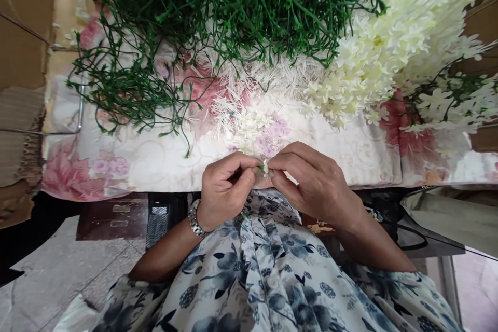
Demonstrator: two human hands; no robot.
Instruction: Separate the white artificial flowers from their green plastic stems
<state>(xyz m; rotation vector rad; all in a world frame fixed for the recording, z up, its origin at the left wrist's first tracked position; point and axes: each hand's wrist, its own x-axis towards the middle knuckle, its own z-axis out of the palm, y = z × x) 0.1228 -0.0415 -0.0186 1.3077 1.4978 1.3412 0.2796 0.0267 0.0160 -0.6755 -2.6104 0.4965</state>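
My left hand [229, 187] pinches a thin green artificial stem, its tip showing between thumb and forefinger. Against that tip, my right hand [311, 179] holds a small white artificial flower [265, 168] in its fingertips. Both hands meet just over the front edge of the cloth-covered table [167, 166]. Beyond them lie loose white blossoms [249, 122] and a heap of thin white stalk-like pieces [284, 75]. The lower part of the stem is mostly hidden by my left hand.
A big pile of green plastic stems [249, 5] fills the back, with a smaller bunch of stems [128, 88] at left. Cream-white blossoms [373, 67] are heaped at right, beside finished-looking flower sprays [439, 104]. A cardboard box [23, 26] and metal wire frame [81, 109] stand left.
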